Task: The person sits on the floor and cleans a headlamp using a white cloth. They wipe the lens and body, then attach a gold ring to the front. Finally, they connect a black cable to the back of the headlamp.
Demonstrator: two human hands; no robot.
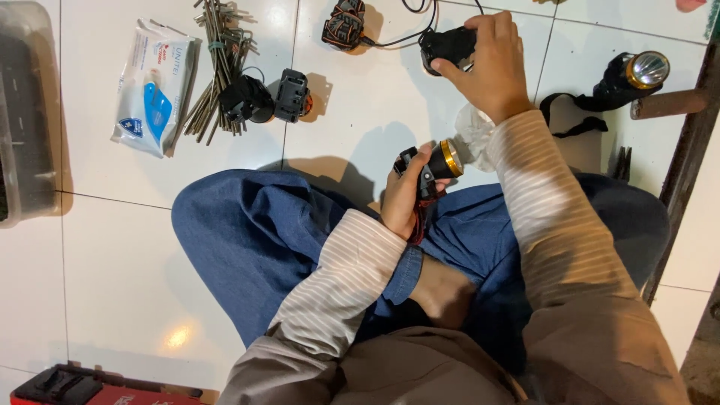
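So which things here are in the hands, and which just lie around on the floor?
In hand:
left hand holds a gold-rimmed headlamp
right hand grips a black part on a cable

Lying about:
wipes packet
bundle of metal rods
black lamp parts
second headlamp

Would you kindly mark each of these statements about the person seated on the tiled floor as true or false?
1. The left hand holds a black headlamp with a gold rim. True.
2. The right hand rests in the person's lap. False: it reaches out over the floor and grips a small black device with a cable.
3. A pack of wet wipes lies beside a bundle of thin metal rods. True.
4. A second gold-rimmed lamp hangs on the wall. False: it lies on the tiles to the person's right.
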